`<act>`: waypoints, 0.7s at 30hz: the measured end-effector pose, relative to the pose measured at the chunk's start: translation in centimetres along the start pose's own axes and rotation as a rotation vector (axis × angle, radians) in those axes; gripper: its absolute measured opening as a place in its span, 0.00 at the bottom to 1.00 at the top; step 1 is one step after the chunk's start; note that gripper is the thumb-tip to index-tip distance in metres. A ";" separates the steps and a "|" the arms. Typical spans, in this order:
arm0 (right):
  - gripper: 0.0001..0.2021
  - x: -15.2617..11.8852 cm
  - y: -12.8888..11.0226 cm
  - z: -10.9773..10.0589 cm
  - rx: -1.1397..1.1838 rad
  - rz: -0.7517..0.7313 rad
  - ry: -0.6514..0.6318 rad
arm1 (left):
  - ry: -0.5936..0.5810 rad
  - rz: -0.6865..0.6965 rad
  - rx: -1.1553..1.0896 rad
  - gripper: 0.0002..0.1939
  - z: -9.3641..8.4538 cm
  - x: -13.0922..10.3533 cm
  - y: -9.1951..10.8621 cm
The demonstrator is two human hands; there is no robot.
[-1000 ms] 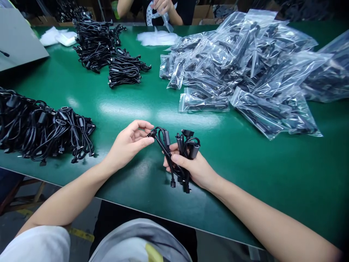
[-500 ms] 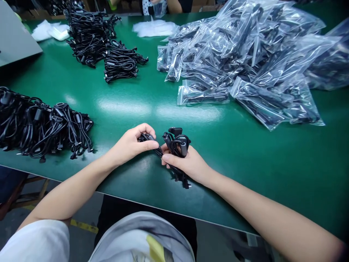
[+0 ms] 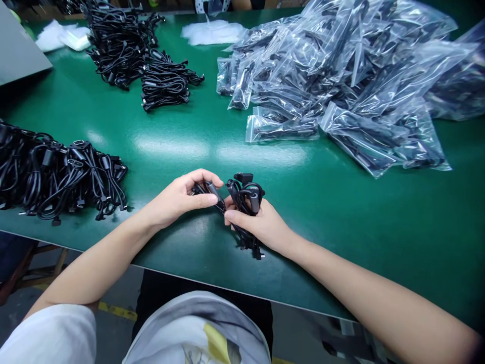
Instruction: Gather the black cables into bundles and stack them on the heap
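My right hand (image 3: 261,222) is closed round a bundle of coiled black cables (image 3: 244,194), whose plugs hang out below the palm near the table's front edge. Just to its left, my left hand (image 3: 189,197) holds another coiled black cable (image 3: 212,191) between thumb and fingers, with a dark cylindrical piece showing between them. One end of that cable reaches the fingertips of my right hand. Both hands are close together above the green table (image 3: 170,253). Some fingers of my right hand are hidden behind the bundle.
A row of coiled black cables (image 3: 60,177) lies at the left. Further back are stacked cable bundles (image 3: 166,81) and flat clear bags (image 3: 214,33). A large heap of bagged cables (image 3: 303,71) covers the back right. A grey box-like object (image 3: 18,45) stands at the far left.
The fingers of my left hand have opened slightly and stretched toward the right, showing more of the cable's cylindrical piece. My right hand keeps its grip. The view has shifted slightly.
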State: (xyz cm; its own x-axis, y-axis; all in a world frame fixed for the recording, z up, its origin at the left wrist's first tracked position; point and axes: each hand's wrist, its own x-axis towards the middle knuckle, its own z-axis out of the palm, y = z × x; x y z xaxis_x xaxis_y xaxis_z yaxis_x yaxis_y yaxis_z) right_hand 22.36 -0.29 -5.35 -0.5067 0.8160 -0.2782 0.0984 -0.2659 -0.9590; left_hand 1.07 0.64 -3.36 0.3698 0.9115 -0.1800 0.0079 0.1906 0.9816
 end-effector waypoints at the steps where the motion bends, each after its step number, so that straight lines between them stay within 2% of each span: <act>1: 0.11 0.0 0.0 0.0 -0.004 0.006 0.003 | 0.017 0.012 0.014 0.14 0.0 0.0 0.0; 3: 0.11 0.0 -0.2 0.1 -0.015 0.019 0.009 | 0.029 0.044 0.002 0.13 0.1 0.1 -0.1; 7: 0.12 -0.1 -0.3 0.2 -0.029 0.019 0.024 | -0.026 0.088 -0.092 0.12 0.1 0.3 -0.2; 18: 0.13 -0.1 0.0 0.0 -0.054 0.004 0.019 | -0.054 0.099 -0.154 0.14 0.0 0.2 -0.2; 21: 0.12 0.0 0.0 -0.3 -0.059 -0.007 -0.024 | -0.050 0.091 -0.157 0.15 0.0 0.2 -0.2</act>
State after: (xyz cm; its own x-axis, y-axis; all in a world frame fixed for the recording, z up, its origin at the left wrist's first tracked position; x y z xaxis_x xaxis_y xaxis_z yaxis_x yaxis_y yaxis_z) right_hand 22.57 -0.12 -5.40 -0.5275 0.8054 -0.2704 0.1443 -0.2287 -0.9628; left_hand 1.12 0.82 -3.59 0.4080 0.9092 -0.0833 -0.1711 0.1657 0.9712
